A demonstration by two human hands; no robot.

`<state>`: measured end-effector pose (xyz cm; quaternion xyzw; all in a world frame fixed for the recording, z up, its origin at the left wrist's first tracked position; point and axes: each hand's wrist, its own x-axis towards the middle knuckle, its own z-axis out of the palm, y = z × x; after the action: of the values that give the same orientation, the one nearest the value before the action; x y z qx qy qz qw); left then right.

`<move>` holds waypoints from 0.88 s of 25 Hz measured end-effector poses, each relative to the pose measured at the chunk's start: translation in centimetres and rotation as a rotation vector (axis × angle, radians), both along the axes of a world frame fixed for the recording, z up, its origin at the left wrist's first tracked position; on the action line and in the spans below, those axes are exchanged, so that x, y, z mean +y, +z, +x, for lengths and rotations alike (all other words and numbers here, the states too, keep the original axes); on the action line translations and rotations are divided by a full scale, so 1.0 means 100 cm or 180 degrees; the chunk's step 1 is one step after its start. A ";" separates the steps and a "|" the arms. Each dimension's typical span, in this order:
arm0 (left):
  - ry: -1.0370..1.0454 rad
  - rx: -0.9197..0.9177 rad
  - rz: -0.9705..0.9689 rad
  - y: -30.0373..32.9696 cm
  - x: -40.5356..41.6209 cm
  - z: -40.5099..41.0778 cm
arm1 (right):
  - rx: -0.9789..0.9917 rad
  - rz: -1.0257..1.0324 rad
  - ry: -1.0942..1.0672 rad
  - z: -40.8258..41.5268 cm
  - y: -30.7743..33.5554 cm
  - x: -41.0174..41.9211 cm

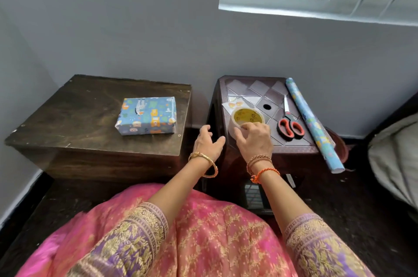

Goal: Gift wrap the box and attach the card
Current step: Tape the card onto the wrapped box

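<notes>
A box [147, 115] wrapped in blue animal-print paper lies on the dark wooden table [74, 118] at the left. On the brown plastic stool [253, 93] at the right sits a roll of clear tape [247, 117], partly on top of a small white card [233, 105] with orange marks. My right hand [254, 138] grips the near rim of the tape roll with its fingertips. My left hand [208, 143] hovers with loosely spread fingers in the gap between table and stool, holding nothing.
Red-handled scissors [290, 126] lie on the stool right of the tape. A roll of blue wrapping paper [313, 123] lies along the stool's right edge, overhanging the front. A cushion or bedding [398, 159] is at the far right. The wall is just behind both surfaces.
</notes>
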<state>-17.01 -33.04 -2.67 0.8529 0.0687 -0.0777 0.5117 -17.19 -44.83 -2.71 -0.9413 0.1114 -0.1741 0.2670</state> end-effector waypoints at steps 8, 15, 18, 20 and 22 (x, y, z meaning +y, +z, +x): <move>-0.0053 -0.0059 0.0160 -0.003 -0.008 0.011 | -0.0856 0.0190 -0.0474 0.011 -0.002 -0.042; -0.0077 -0.0015 0.0206 -0.007 0.003 0.011 | -0.1583 -0.0570 0.0211 -0.015 -0.027 -0.020; -0.0083 0.0034 0.0240 -0.010 0.012 0.009 | -0.1636 -0.0583 0.0071 -0.027 -0.047 -0.028; -0.0105 0.0016 0.0231 -0.008 0.014 0.006 | -0.1715 -0.0448 0.0072 -0.030 -0.048 -0.030; -0.0154 -0.0026 0.0197 -0.005 0.011 0.003 | -0.1785 -0.0212 0.0139 -0.027 -0.044 -0.031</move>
<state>-16.71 -31.89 -3.16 0.8700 0.0482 -0.0844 0.4834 -19.86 -47.94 -7.08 -0.8668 0.0070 -0.4255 0.2601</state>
